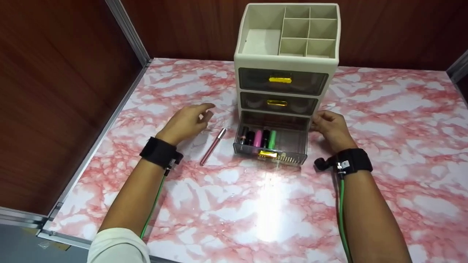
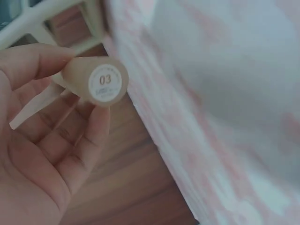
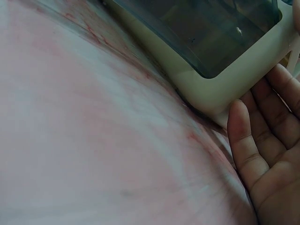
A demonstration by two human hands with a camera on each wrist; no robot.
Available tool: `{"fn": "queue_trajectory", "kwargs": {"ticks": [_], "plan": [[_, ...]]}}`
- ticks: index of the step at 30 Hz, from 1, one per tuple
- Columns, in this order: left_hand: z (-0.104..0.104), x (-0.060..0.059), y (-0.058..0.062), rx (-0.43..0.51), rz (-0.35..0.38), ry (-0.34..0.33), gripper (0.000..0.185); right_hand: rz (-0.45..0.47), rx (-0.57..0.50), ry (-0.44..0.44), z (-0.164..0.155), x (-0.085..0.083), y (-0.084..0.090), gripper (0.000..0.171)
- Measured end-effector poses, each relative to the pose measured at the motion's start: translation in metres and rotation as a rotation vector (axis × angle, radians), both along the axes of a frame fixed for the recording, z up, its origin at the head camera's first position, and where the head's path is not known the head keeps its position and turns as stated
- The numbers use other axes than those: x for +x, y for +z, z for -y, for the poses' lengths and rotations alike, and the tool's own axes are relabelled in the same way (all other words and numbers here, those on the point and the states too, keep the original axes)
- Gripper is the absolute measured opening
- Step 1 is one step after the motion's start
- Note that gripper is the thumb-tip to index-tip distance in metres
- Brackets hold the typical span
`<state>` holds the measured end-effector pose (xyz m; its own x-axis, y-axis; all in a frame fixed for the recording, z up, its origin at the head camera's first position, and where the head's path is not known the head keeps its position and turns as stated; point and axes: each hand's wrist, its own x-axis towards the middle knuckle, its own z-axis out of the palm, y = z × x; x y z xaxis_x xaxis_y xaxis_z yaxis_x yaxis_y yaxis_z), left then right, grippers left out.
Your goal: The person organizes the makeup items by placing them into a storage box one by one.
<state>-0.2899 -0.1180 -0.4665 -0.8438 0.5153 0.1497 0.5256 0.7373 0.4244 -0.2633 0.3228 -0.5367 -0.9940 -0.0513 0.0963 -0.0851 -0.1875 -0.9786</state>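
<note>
In the left wrist view, the fingertips of my left hand [image 1: 184, 122] pinch a beige cosmetic tube [image 2: 77, 77] with a round "03" label on its end. The head view shows no tube at that hand, which hovers over the table left of the drawer organizer [image 1: 286, 62]. Below it on the table lies a pink lip gloss [image 1: 214, 146] with a silvery cap. My right hand [image 1: 331, 126] is at the organizer's lower right side, fingers loosely bent, thumb near its corner. The bottom drawer [image 1: 292, 140], pulled out, holds several lipstick-like tubes [image 1: 258, 138].
Two tinted drawers with yellow handles are closed above. The organizer's top has divided compartments [image 1: 296, 27]. A marbled pink-and-white table [image 1: 219, 204] spreads around it, with brown panels [image 1: 190, 29] behind and at left. Green cables [image 1: 341, 212] run from the black wrist straps.
</note>
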Motion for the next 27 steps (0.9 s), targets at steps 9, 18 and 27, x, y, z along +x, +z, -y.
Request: {"fn": "queue_trajectory", "kwargs": {"ticks": [9, 18, 27], "plan": [[-0.028, 0.016, 0.024, 0.141, -0.128, -0.139, 0.044, -0.002, 0.002, 0.004, -0.001, 0.000, -0.001, 0.016], [-0.055, 0.024, 0.035, 0.313, -0.241, -0.258, 0.035, -0.006, -0.001, -0.001, 0.000, 0.000, 0.000, 0.016], [-0.085, 0.029, 0.032, 0.341, -0.249, -0.317, 0.037, -0.003, 0.025, 0.006, 0.000, 0.000, 0.001, 0.017]]}}
